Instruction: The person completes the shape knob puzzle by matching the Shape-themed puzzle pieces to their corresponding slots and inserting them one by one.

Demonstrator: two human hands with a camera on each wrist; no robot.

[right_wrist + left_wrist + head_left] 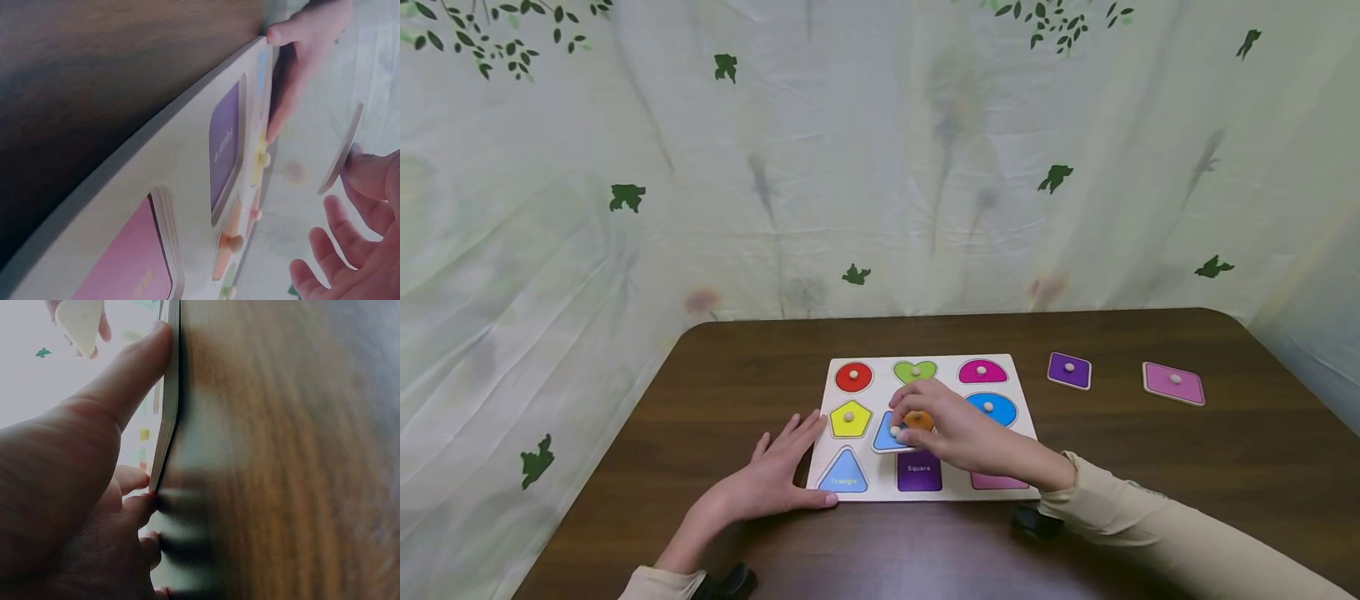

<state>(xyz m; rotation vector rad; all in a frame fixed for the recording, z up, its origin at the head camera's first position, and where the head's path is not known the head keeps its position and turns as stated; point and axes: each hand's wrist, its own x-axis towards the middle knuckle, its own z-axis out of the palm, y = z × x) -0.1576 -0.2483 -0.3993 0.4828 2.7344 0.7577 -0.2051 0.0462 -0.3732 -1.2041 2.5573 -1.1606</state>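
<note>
A white knobbed shape-puzzle board (pixel 883 477) lies on the table. My right hand (pixel 958 429) pinches the wooden knob of the blue triangle piece (pixel 886 439), held above the middle of the board; the right wrist view shows this piece (pixel 340 153) edge-on, apart from the board. My left hand (pixel 767 482) rests at the board's left edge, fingers spread, with the thumb (pixel 140 356) against the front left corner. In the front row, the blue triangle recess (pixel 843 477) and purple square recess (pixel 919 475) hold no pieces. A pink recess (pixel 1000 482) is partly hidden by my right arm.
A purple square piece (pixel 1060 368) and a pink rectangle piece (pixel 1157 377) lie right of the board. Seated in it are red circle (pixel 853 386), green heart (pixel 905 369), magenta half-circle (pixel 992 377), yellow pentagon (pixel 850 427), orange (pixel 917 423) and blue oval (pixel 1003 410) pieces.
</note>
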